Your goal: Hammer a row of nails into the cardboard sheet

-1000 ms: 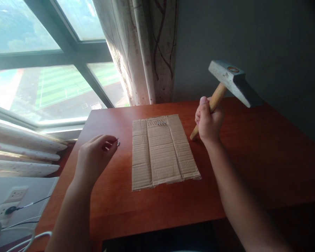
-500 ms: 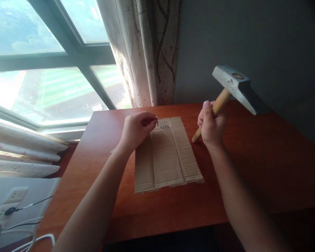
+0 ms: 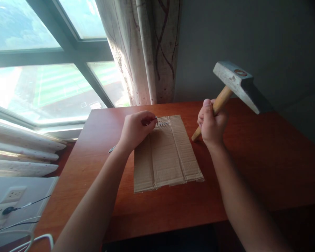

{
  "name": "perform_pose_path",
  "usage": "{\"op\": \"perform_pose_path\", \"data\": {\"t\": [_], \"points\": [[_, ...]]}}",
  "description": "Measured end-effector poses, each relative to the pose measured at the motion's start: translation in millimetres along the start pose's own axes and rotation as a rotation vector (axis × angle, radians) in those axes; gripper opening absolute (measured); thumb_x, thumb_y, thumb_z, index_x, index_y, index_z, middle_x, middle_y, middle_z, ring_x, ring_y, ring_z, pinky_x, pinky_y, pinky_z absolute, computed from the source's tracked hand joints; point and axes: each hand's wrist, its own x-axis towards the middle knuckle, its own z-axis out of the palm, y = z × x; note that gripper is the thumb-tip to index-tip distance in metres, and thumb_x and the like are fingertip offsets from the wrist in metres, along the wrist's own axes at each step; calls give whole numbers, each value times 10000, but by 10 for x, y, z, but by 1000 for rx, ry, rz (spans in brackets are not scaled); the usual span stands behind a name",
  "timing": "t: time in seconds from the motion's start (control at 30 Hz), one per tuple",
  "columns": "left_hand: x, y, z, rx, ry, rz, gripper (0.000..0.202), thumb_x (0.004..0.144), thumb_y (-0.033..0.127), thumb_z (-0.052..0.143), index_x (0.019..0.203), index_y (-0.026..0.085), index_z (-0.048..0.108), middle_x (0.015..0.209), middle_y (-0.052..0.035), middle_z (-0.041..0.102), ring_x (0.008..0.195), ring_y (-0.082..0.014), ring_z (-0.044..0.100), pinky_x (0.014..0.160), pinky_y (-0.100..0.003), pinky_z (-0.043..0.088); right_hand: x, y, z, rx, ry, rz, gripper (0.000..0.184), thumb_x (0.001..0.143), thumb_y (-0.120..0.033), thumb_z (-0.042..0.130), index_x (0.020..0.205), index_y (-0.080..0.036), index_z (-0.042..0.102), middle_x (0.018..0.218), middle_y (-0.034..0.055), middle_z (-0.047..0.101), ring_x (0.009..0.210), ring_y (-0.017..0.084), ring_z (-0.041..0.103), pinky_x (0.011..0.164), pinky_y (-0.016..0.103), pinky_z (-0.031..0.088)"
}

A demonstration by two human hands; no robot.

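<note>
My right hand (image 3: 213, 122) grips the wooden handle of a hammer (image 3: 233, 78), its metal head raised to the upper right of the cardboard. Thumb and forefinger of my left hand (image 3: 139, 127) pinch a small nail (image 3: 156, 118) at the far end of the flat cardboard piece (image 3: 168, 154). Beside those fingertips, several nails (image 3: 162, 123) stand in short rows in the cardboard. Most of the pinched nail is hidden by my fingers. A few loose nails (image 3: 112, 148) lie on the table, partly behind my left forearm.
The cardboard lies on a reddish-brown wooden table (image 3: 252, 168). A window (image 3: 55, 87) and patterned curtains (image 3: 147, 52) stand beyond it on the left. At lower left are a wall socket (image 3: 12, 199), a black plug and white cables (image 3: 39, 238).
The hammer head has risen slightly and shifted a little to the right. My left hand keeps its pinch at the same spot. The whole view has shifted slightly.
</note>
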Motion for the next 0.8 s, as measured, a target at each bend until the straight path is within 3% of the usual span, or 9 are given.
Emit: {"op": "perform_pose_path", "data": {"t": [0.4,0.8], "points": [[-14,-28,15,-55,9,-17,121,765,292,714,823,186,725,796,-38,763,738,-176,716,701,-288,582,-3,-7,0,6,2,-7,454,912,-532,566,621,-253,355,497,-66,317,397,89,314,366,265,265],[-21,-30,19,-45,35,0,93,769,271,717,815,191,728,783,-25,764,713,-171,716,667,-276,565,8,14,2,-28,9,-2,462,911,-556,553,645,-249,334,497,-79,310,394,75,311,373,243,271]]}}
